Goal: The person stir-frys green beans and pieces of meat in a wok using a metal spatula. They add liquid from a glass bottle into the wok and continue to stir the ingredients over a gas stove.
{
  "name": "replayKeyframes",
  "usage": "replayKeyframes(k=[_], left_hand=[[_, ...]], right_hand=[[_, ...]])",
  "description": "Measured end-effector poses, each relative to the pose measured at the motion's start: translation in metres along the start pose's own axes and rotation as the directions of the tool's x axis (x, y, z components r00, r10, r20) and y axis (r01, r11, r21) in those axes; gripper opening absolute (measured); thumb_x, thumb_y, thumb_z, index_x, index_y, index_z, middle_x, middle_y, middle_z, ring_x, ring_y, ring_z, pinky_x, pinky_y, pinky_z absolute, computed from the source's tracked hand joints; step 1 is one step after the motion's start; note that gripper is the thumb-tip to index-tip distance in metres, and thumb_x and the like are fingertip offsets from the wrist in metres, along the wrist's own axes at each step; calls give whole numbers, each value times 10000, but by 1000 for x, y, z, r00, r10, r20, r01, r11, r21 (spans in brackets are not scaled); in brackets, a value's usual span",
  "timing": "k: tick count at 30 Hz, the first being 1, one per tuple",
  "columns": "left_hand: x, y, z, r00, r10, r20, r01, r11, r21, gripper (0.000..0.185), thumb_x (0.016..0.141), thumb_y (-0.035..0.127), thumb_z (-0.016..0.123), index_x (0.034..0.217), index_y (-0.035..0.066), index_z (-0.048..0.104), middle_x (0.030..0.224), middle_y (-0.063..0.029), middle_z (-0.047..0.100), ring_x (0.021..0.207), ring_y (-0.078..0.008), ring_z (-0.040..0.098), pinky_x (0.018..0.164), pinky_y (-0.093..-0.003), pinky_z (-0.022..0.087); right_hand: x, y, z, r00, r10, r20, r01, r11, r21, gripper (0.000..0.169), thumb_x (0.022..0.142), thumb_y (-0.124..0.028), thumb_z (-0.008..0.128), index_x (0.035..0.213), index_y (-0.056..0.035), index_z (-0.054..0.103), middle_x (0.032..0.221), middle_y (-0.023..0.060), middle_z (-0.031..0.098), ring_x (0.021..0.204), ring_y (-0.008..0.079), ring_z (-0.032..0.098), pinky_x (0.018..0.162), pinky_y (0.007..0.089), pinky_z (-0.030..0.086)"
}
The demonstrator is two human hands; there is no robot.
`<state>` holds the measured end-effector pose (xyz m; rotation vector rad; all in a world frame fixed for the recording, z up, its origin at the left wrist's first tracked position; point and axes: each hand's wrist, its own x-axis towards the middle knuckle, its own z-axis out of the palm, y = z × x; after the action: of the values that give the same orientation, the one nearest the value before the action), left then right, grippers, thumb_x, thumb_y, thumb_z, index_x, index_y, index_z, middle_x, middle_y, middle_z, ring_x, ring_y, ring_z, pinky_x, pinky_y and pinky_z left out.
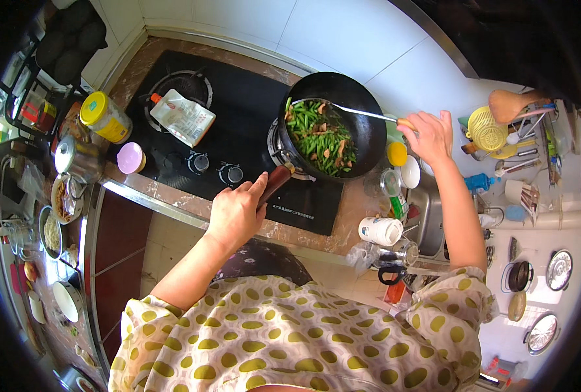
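A black wok rests on the right burner of the black glass gas hob. Chopped green vegetables with pieces of meat lie in its left part. My left hand is closed around the wok's dark wooden handle, index finger stretched along it. In my right hand is the light wooden grip of a metal spatula. The spatula's shaft reaches left over the wok, and its head touches the food near the upper rim.
A white spouted pouch lies over the left burner. Left of the hob stand a yellow-lidded jar, a lilac-topped small container and a metal pot. Jars, a white canister and the sink are on the right.
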<state>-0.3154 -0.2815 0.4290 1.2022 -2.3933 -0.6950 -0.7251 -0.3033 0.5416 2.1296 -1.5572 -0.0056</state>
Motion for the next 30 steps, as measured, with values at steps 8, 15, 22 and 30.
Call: replayKeyframes(k=[8, 15, 22, 30], left_hand=[[1, -3, 2, 999, 51, -4, -50, 997, 58, 593, 751, 187, 732, 1297, 44, 551, 832, -84, 633, 685, -277, 644, 652, -370, 525], [0, -6, 2, 996, 87, 3, -87, 993, 76, 612, 750, 210, 741, 1301, 32, 541, 838, -94, 634, 676, -279, 648, 645, -367, 533], [-1, -8, 4, 997, 80, 10, -81, 995, 59, 624, 747, 221, 745, 1303, 31, 535, 843, -107, 635, 675, -288, 651, 648, -367, 539], [-1, -11, 7, 996, 90, -12, -89, 995, 51, 600, 737, 171, 713, 1297, 29, 549, 813, -86, 621, 668, -275, 643, 645, -370, 534]], right_hand=[[-72, -24, -67, 976, 181, 120, -171, 981, -87, 179, 818, -283, 697, 911, -142, 640, 836, 19, 594, 793, 202, 595, 744, 384, 340], [-102, -63, -107, 903, 380, 201, -381, 924, -37, 260, 835, -176, 695, 1092, -158, 658, 827, 44, 621, 742, 240, 582, 733, 371, 329], [-74, -55, -172, 807, 407, 428, -390, 911, -131, 330, 846, -100, 655, 1165, -177, 690, 784, 66, 610, 718, 256, 549, 735, 375, 325], [-56, -59, -114, 523, 112, 845, -632, 716, 297, 437, 863, -195, 685, 1295, -181, 624, 1033, 162, 700, 916, 282, 681, 802, 372, 527]])
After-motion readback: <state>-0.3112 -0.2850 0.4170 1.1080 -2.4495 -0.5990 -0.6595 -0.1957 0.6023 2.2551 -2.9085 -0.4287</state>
